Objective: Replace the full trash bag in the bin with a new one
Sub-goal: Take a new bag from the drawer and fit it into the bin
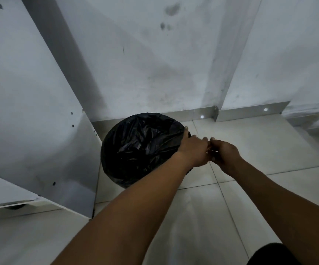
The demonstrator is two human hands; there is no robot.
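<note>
Both hands meet at the 3 o'clock rim of the bin: left hand (193, 150) grips the black trash bag (143, 146), glossy and wrinkled, lining the bin; right hand (223, 155) pinches its edge.

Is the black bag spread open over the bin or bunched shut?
Spread open: the black bag covers the bin's round mouth, its plastic sagging inward. Both hands, the left hand and right hand, hold its right edge.

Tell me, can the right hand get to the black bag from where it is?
Probably yes. The right hand sits just beside the black bag at the bin's right rim, next to the left hand already on that edge. Nothing blocks it.
</note>
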